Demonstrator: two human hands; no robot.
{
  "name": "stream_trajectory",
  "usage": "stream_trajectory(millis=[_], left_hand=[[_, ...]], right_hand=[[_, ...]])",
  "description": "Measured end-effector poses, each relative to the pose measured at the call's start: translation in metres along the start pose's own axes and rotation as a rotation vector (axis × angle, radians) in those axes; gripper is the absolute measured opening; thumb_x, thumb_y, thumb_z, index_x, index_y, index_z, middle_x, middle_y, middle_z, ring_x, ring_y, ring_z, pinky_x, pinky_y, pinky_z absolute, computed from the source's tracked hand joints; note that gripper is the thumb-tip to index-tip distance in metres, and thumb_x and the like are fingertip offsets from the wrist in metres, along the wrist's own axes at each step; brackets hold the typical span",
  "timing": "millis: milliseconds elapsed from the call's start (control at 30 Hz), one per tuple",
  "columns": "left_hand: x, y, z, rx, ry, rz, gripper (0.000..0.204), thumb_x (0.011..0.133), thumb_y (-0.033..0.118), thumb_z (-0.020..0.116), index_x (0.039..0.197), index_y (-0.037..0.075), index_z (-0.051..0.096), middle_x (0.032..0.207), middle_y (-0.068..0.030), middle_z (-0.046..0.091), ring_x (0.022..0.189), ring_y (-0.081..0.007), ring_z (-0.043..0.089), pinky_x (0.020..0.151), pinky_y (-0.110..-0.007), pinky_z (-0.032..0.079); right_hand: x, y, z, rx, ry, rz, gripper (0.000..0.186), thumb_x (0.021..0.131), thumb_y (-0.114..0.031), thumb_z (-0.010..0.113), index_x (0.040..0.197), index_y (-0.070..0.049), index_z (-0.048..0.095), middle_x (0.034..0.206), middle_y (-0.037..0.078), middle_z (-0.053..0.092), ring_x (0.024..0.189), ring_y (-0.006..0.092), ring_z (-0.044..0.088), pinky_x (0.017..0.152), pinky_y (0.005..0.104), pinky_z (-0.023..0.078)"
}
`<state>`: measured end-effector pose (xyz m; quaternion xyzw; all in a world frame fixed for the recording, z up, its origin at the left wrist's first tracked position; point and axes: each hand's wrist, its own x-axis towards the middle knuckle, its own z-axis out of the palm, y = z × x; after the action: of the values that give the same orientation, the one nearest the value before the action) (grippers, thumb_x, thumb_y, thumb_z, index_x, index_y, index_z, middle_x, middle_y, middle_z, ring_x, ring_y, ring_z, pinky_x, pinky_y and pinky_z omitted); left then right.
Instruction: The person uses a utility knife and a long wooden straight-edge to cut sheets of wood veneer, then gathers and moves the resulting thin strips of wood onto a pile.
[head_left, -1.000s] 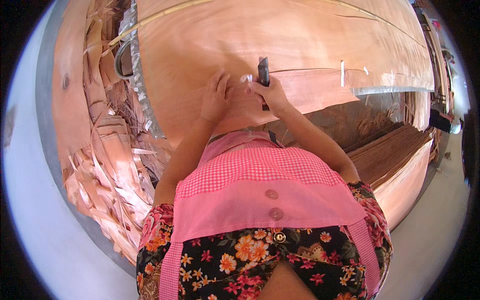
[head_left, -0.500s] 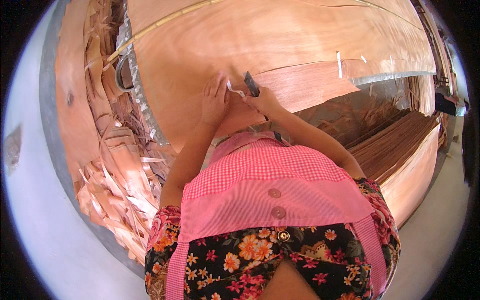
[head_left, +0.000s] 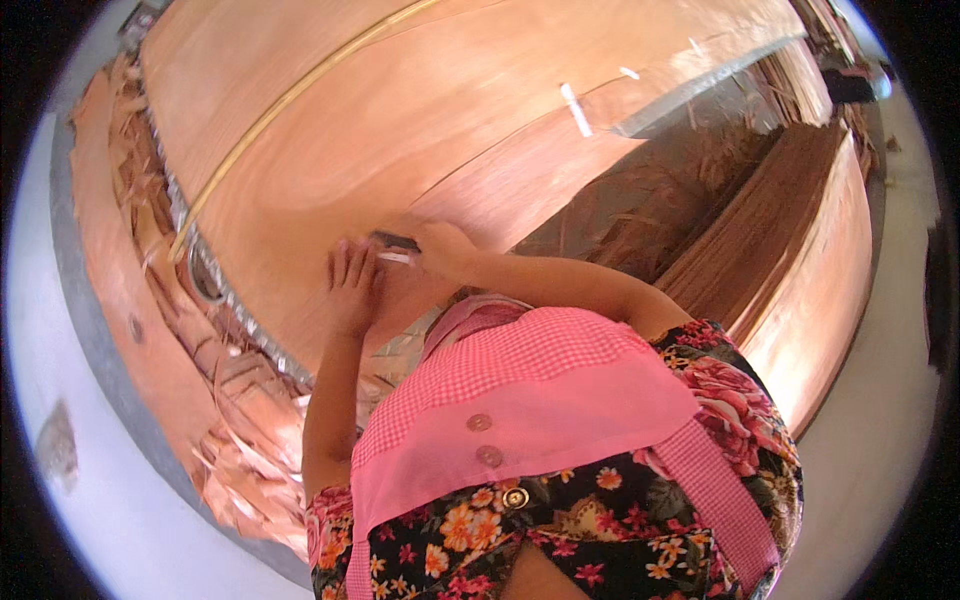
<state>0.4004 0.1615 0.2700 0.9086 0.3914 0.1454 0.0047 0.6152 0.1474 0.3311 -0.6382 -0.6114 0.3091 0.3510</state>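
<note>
A wide sheet of orange-brown wood veneer (head_left: 330, 170) covers the worktop in front of me. My left hand (head_left: 352, 290) lies on its near part, fingers stretched out and slightly apart, a little blurred. Just to the right, my right hand (head_left: 447, 250) is closed around a dark, flat knife-like blade (head_left: 396, 241), which points left toward my left fingers. A short white strip of tape (head_left: 394, 258) shows beside the blade, between the two hands. I cannot make out whether it is held or stuck down. Another white tape strip (head_left: 576, 110) lies across a seam farther right.
A thin bamboo pole (head_left: 290, 95) lies across the veneer at the left. Torn veneer scraps (head_left: 245, 440) are heaped beyond the worktop's left edge. On the right, a stack of brown veneer sheets (head_left: 755, 220) stands beside a scrap-strewn gap (head_left: 620, 215).
My view has turned, so the worktop appears rotated. The blade has swung from pointing up to pointing left, and the white strip now lies more level beside it.
</note>
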Motion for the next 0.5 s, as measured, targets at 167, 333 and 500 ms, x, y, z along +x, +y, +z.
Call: stream_trajectory(millis=[167,333,500], left_hand=[[0.04,0.035,-0.034,-0.023,-0.008,-0.173,0.036,0.079,0.021,0.056,0.112,0.007,0.053,0.124,-0.0107,0.045,0.122,-0.0328,0.033,0.101,-0.047,0.023],[0.171,0.131,-0.013,-0.318,0.265,0.222,0.041,0.078,0.019,0.056,0.116,0.006,0.049,0.126,-0.0153,0.041,0.121,-0.034,0.032,0.101,-0.047,0.024],[0.247,0.172,0.032,-0.269,0.127,0.064,0.052,0.079,0.021,0.054,0.127,0.009,0.039,0.137,-0.006,0.03,0.127,-0.0267,0.025,0.103,-0.048,0.018]], right_hand=[[0.031,0.047,-0.132,-0.011,0.009,0.121,0.034,0.074,-0.03,0.065,0.081,0.003,0.062,0.057,0.011,0.058,0.05,0.0163,0.058,0.047,0.0292,0.046],[0.036,0.112,-0.204,0.419,0.107,0.593,0.017,0.074,-0.013,0.066,0.07,0.002,0.059,0.05,0.005,0.05,0.037,0.0098,0.043,0.034,0.0234,0.03],[0.046,0.134,-0.2,0.429,0.06,0.663,0.017,0.072,-0.01,0.067,0.064,0.001,0.056,0.047,0.005,0.048,0.037,0.0114,0.043,0.033,0.0242,0.028]])
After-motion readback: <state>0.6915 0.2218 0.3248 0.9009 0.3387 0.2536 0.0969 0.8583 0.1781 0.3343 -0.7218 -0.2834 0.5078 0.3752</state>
